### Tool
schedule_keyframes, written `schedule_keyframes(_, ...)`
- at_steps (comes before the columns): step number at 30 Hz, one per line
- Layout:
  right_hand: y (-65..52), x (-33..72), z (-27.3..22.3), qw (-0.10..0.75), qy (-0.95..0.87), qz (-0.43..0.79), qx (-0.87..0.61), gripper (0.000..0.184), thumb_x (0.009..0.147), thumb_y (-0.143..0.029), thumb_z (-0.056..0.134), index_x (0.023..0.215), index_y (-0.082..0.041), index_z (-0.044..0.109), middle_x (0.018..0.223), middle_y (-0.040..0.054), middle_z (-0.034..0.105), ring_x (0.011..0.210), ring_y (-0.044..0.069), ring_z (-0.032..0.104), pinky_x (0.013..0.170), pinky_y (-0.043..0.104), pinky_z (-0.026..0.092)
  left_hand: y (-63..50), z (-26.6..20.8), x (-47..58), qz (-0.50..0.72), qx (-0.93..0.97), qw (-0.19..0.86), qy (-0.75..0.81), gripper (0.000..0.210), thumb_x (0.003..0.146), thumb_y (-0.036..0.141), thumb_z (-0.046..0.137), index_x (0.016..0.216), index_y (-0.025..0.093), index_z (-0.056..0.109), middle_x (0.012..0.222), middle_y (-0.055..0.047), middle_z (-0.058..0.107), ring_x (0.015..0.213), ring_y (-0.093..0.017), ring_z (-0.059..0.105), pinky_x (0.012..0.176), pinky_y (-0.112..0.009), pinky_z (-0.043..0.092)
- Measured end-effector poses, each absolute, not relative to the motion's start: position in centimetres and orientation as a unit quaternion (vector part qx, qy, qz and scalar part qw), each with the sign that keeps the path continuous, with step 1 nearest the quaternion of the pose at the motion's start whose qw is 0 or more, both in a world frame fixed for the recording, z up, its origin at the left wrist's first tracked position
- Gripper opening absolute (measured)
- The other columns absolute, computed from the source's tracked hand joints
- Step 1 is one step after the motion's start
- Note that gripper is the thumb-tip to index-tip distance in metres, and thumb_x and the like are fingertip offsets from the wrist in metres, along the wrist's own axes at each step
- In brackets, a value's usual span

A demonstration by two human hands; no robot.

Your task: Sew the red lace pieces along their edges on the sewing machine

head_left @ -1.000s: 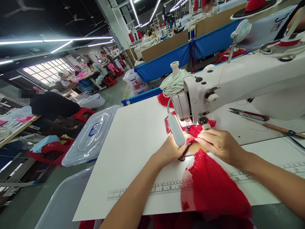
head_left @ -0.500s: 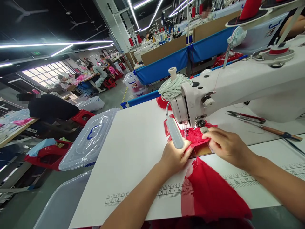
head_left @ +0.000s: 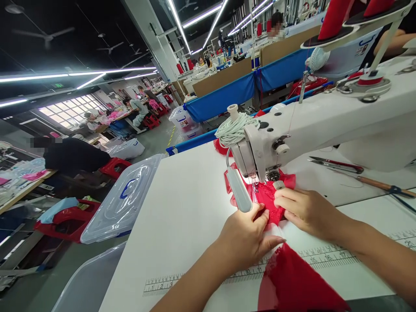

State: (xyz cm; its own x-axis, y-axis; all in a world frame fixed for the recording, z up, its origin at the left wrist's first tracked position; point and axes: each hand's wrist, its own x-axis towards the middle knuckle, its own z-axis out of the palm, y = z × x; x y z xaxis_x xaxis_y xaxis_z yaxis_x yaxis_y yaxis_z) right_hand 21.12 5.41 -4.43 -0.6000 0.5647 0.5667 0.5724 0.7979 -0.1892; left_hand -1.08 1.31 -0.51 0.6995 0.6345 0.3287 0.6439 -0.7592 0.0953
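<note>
A piece of red lace fabric [head_left: 270, 203] lies under the needle area of a white sewing machine [head_left: 302, 125]. My left hand [head_left: 245, 234] rests on its near left edge, fingertips pressing down and thumb stretched apart to the right. On the fabric's right side, my right hand [head_left: 307, 212] has its fingers pinched together at the edge. A larger red fabric panel [head_left: 299, 277] with a sheer left strip hangs toward the table's front edge, below my left thumb. The grey lamp head [head_left: 239, 190] partly hides the stitching spot.
Scissors [head_left: 336, 164] and a wooden-handled tool [head_left: 386, 185] lie on the right of the white table [head_left: 175, 216]. A ruler scale [head_left: 162, 284] runs along its front. A lidded clear plastic bin [head_left: 121, 199] stands left. Red thread cones [head_left: 334, 19] rise above the machine.
My left hand has turned, its thumb now spread out to the right over the gap between the red pieces. The right hand stays at the fabric's right edge. The view has tilted slightly.
</note>
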Motion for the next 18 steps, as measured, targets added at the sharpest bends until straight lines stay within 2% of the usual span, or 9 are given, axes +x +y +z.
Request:
schedule_keyframes(3,5.4,21.1,-4.1,0.311,-0.897,-0.014,-0.314,0.024,0.083,-0.002,0.040,0.076,-0.021,0.051,0.078,0.0008,0.059,0.062,0.014,0.046,0.053,0.027,0.032,1.0,0.1,-1.1,-0.143,-0.919,0.020,-0.367,0.084,0.102,0.063,0.006,0.113,0.011,0.070,0.113,-0.020,0.069,0.089,-0.026,0.068,0.063,-0.035,0.057)
schedule_keyframes(5,5.4,21.1,-4.1,0.321,-0.892,-0.021,-0.317,0.024,0.084,-0.002,0.040,0.076,-0.021,0.052,0.080,0.0015,0.061,0.062,0.014,0.047,0.053,0.028,0.032,0.9,0.0,-1.0,-0.133,-0.916,0.031,-0.378,0.091,0.099,0.066,-0.001,0.114,0.011,0.071,0.115,-0.022,0.068,0.084,-0.027,0.068,0.062,-0.037,0.056)
schedule_keyframes(18,5.4,21.5,-3.6,0.306,-0.897,-0.046,-0.316,0.026,0.079,0.002,0.041,0.075,-0.020,0.054,0.080,0.0025,0.063,0.064,0.014,0.054,0.050,0.026,0.033,0.5,-1.0,-0.7,-0.174,-0.907,0.092,-0.372,0.093,0.098,0.068,0.003,0.118,0.009,0.072,0.111,-0.021,0.071,0.088,-0.028,0.067,0.068,-0.040,0.058)
